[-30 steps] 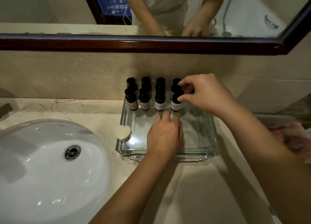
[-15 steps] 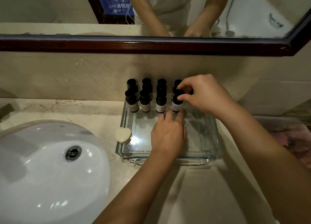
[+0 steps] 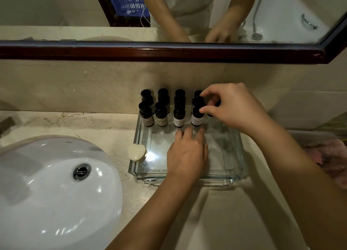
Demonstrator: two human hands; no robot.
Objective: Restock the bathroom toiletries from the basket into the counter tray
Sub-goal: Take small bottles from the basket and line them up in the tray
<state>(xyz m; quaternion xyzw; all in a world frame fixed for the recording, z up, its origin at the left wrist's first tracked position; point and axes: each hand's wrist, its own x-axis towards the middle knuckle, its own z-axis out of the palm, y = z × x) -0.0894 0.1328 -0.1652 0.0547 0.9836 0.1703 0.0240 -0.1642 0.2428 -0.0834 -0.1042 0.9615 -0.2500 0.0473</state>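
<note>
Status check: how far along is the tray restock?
Done: bottles stand in a row at the tray back, soap on its left rim. In hand: right hand pinches the rightmost bottle; left hand rests flat in the tray. Left: front bare; remaining stock unseen.

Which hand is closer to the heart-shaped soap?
Left. The left hand lies flat in the glass tray, just right of the soap, not touching it. The right hand is farther back and right, pinching the rightmost labelled bottle.
</note>
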